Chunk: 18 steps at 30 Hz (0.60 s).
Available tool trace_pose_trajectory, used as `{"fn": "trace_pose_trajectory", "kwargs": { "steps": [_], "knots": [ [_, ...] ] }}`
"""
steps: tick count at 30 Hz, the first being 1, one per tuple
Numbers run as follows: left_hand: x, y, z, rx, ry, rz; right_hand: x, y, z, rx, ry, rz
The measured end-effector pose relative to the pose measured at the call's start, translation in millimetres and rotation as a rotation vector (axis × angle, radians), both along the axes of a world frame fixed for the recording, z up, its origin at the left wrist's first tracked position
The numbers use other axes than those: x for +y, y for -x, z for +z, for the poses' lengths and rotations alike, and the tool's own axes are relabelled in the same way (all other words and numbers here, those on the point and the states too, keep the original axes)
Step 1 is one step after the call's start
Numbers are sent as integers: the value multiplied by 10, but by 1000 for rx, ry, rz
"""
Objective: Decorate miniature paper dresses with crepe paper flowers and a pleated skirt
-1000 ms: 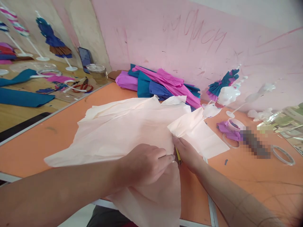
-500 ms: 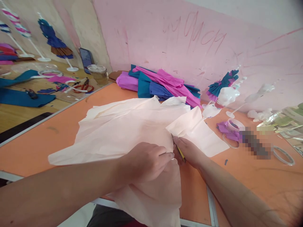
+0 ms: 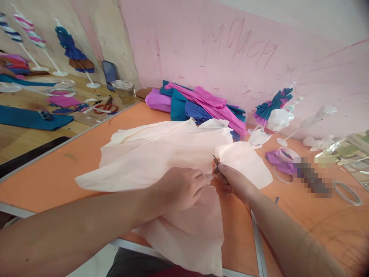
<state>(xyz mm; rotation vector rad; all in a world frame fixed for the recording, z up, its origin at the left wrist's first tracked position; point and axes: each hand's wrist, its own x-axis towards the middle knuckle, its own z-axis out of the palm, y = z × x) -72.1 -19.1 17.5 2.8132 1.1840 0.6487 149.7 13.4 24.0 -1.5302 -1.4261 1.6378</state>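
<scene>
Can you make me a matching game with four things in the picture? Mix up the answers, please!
Things
1. large pale sheet
2. phone
3. left hand
4. right hand

Matches
A. propped up by the wall
B. holding a small dark tool
C. spread on the orange table, hanging over its front edge
D. curled over the large pale sheet

Pairs: 1-C, 2-A, 3-D, 4-B

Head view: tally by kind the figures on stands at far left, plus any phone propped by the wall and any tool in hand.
Striped figures: 2
Ruffled figure: 1
Propped phone: 1
Tool in the right hand: 1
Total: 5
</scene>
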Motion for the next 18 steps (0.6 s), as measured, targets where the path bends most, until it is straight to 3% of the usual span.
{"fn": "trace_pose_trajectory", "kwargs": {
  "steps": [5,11,18],
  "knots": [
    [172,-2,-29,-51,55,149,-18,15,7,24,77,-24],
    [334,29,-96,19,179,114,-58,61,45,-17,105,-43],
    [306,35,-1,55,174,194,-155,87,11,40,126,103]
  ]
}}
